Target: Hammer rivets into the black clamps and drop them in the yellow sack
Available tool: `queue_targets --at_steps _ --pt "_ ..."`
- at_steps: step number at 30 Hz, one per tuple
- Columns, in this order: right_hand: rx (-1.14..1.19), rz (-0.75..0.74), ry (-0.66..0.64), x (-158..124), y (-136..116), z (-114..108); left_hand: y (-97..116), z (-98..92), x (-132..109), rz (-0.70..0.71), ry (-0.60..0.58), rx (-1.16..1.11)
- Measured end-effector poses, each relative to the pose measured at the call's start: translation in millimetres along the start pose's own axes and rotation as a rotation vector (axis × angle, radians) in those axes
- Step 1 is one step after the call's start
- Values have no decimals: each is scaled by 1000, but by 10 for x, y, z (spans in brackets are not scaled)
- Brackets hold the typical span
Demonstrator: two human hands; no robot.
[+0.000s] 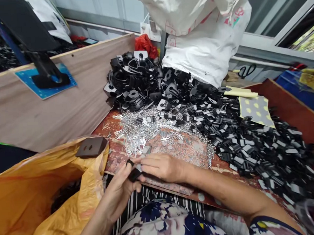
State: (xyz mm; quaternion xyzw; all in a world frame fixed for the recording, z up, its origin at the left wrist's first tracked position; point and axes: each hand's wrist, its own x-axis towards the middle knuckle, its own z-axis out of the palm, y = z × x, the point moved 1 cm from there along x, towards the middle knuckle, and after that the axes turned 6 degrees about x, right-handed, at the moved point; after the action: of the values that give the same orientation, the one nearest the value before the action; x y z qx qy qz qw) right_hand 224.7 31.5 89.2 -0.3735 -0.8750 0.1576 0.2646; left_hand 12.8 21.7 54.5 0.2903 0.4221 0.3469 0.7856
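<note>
At the front edge of the worktop, my left hand (120, 186) is closed around a small black plastic part (134, 174) with a pale flat face. My right hand (166, 167) meets it from the other side, its fingertips pressed on the same part and covering much of it. A dark ring-shaped bit (129, 162) shows by my left thumb; whether it belongs to the part I cannot tell. Just beyond my fingers lie loose silver metal pins (135, 141) in a heap.
Curved black plastic pieces (134, 80) are piled at the back, and small black clips (248, 151) cover the right side. A white sack (198, 55) leans behind them. To the left are an orange bag (89, 191), a brown block (91, 148) and a wooden partition (67, 111).
</note>
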Motion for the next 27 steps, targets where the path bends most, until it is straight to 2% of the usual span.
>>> queue_targets --at_steps 2,3,5,8,11,14,17,21,25,27 --pt "44 11 -125 -29 94 -114 -39 0 32 -19 39 -2" --pt "34 101 -117 1 232 -216 -67 -5 42 -23 60 -10" --pt "-95 399 40 116 636 -469 -123 -2 45 -25 77 -26" --pt "-234 569 142 321 1272 -745 -177 40 6 -8 84 17" --pt "-308 629 133 419 1653 -768 -186 73 -42 23 124 103" --pt "-350 612 114 377 1717 -669 -174 63 -53 26 169 159" --pt "-372 605 138 256 1642 -635 -157 58 -30 21 133 210" --pt "-357 631 268 65 1600 -760 -144 114 -10 33 39 235" --pt "-314 654 417 -116 1609 -954 -163 147 -24 14 6 233" --pt "-293 662 491 -194 1531 -1006 -180 148 -27 8 4 230"
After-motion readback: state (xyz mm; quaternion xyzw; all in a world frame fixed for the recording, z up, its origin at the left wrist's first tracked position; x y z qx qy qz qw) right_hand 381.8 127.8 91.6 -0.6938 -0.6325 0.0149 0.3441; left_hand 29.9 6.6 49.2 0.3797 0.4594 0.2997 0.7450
